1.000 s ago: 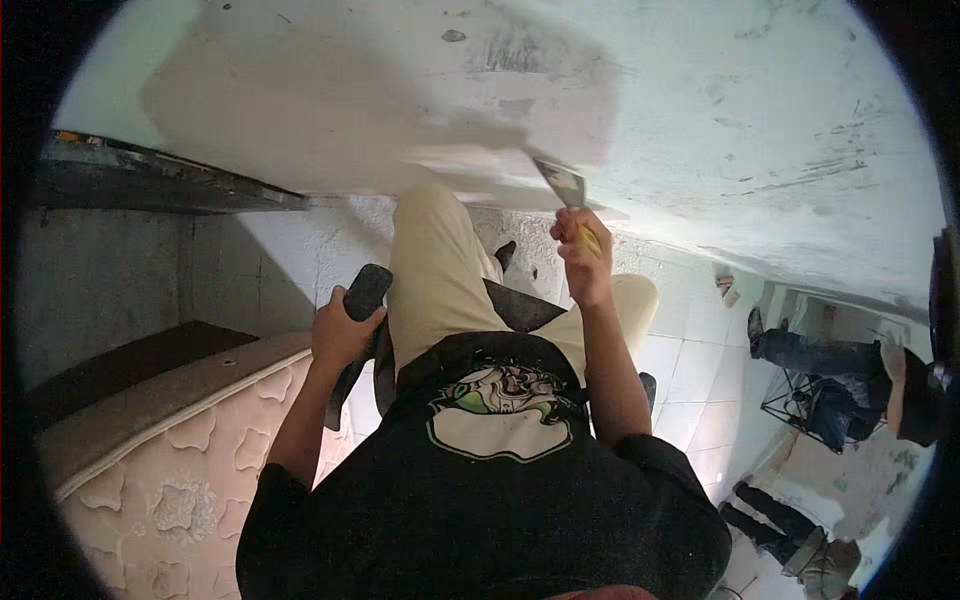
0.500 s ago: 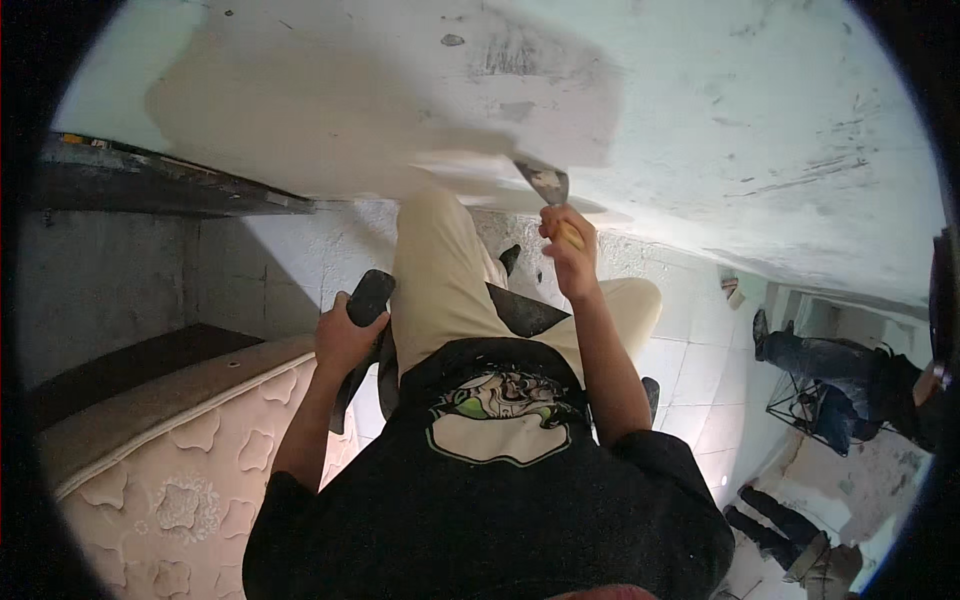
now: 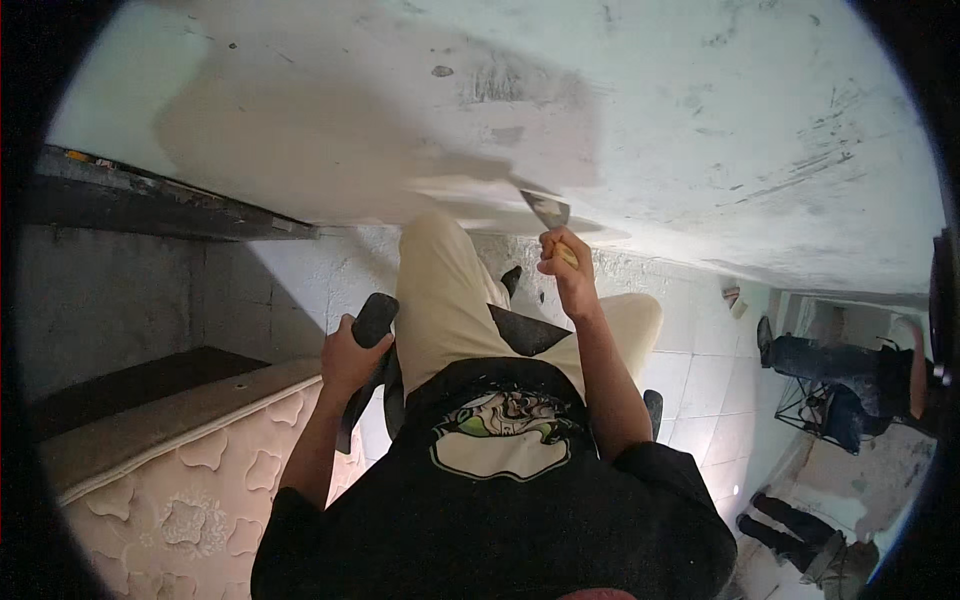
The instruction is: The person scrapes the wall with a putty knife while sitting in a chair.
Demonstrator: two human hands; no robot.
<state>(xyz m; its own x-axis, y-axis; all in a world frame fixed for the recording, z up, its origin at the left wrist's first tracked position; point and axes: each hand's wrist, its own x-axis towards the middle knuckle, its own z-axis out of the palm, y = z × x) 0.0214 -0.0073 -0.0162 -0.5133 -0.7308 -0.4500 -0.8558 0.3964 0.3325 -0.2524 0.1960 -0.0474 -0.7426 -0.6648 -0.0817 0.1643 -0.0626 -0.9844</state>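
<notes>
My right hand is closed around the yellowish handle of a putty knife. A pale lump sits on its metal blade, whose tip is at or close to the lower part of the white wall. Beside the blade, a pale smooth streak crosses the wall. My left hand grips the end of a black chair armrest beside my left thigh. Both knees, in cream trousers, face the wall as I sit.
A dark ledge juts out at left, above a quilted pink mattress. At far right one person in jeans is by a black metal frame; another in dark trousers is nearer. Pale floor tiles lie right of my legs.
The whole view has shifted, so wall, knees and hands appear lower. The putty knife stays near the same streak, still in my right hand. The far-right person's arm now shows.
</notes>
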